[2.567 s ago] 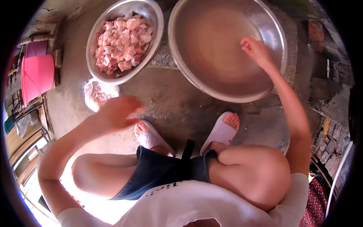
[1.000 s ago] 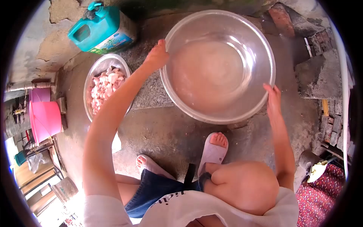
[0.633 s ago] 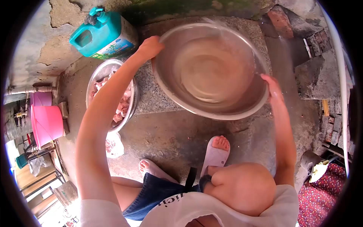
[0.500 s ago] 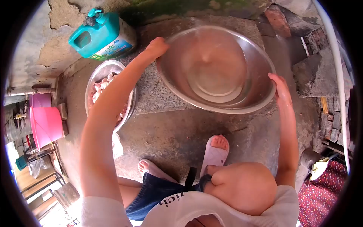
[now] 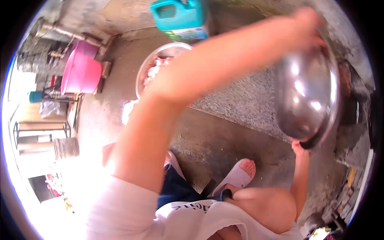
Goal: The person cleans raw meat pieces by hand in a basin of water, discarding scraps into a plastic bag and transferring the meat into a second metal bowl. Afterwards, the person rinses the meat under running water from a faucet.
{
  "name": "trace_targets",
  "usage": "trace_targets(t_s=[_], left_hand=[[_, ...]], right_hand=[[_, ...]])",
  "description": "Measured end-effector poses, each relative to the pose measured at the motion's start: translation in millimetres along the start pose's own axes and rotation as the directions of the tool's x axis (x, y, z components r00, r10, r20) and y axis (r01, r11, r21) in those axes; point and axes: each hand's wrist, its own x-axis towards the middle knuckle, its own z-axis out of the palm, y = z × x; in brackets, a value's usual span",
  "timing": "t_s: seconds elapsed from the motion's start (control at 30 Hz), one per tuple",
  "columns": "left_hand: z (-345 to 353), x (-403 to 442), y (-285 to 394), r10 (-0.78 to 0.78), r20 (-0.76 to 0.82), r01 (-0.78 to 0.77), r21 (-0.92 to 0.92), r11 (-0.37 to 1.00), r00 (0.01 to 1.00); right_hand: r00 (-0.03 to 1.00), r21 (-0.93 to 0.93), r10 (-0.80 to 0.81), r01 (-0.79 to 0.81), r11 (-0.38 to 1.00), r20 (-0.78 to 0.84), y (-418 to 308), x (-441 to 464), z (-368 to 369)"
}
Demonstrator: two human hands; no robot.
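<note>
A large steel basin (image 5: 306, 94) is tipped on its side at the right, its shiny outer underside facing me and its opening turned away to the right. My left hand (image 5: 310, 26), blurred by motion, grips the upper rim with the arm stretched across the view. At the lower rim, my right hand (image 5: 299, 147) is closed on the edge. What the basin holds is hidden. Behind my left forearm stands a second metal bowl (image 5: 140, 82) with pale pink pieces of raw meat (image 5: 154, 72), partly covered by the arm.
A teal jug (image 5: 182, 18) stands against the wall behind the bowl. Under the basin's left side lies a speckled stone slab (image 5: 240, 102). Pink tubs (image 5: 82, 74) are at the far left. Bricks and rubble line the right, and my sandalled foot (image 5: 238, 176) rests on the concrete floor.
The basin has gone from nearly level, with cloudy water inside, to tipped over toward the right. My left hand has swung up and right with its rim. The view has turned rightward.
</note>
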Motion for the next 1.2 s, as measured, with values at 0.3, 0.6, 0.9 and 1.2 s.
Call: trace_targets(t_s=[0.3,0.6,0.9,1.2], left_hand=[[122,-33,-121,0.103,0.358,-0.182,0.196,0.963,0.928],[-88,-115,12,-0.148,0.114,0.107,0.308,0.945,0.982],[-388,-263,83,0.509,-0.411,0.603,0.739,-0.299,0.756],[-435,-326,6,-0.493,-0.494,0.535,-0.064,0.842,0.716]], right_hand=[[0.765,0.206,0.220,-0.417,0.885,0.605,52,26,-22],[0.917,-0.380,-0.346,0.252,0.890,-0.201,30,-14,32],[0.776,-0.795,-0.630,0.394,0.460,0.020,39,-41,79],[0.747,-0.836,-0.627,0.477,0.270,0.224,78,8,98]])
